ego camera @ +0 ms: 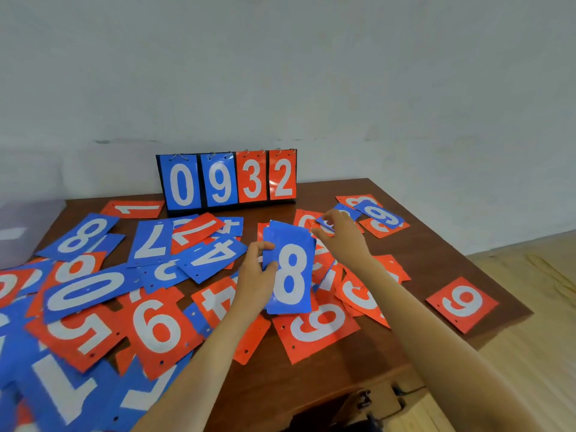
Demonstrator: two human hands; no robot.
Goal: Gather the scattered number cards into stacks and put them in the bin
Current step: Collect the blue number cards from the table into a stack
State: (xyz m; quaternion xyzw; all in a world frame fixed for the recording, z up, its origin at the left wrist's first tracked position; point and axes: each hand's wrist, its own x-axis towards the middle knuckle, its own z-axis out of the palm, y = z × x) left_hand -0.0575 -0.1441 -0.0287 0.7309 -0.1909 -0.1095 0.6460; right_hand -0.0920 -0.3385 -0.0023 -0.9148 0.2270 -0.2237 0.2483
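My left hand (254,275) grips a small stack of cards (291,269) above the table's middle, a blue 8 on top. My right hand (341,233) reaches further back and pinches the edge of a blue card (324,224) lying on a red card. Several red and blue number cards lie scattered over the brown table (414,254): a blue 0 (85,289), a red 6 (157,330), a blue 4 (215,254), a red 9 (318,325). One red 9 (463,304) lies alone near the right edge. A translucent bin (21,226) stands at the far left.
A flip scoreboard (229,180) showing 0 9 3 2 stands at the table's back edge against the white wall. The table's right edge drops to a wooden floor (530,353). Bare table surface shows at the front right.
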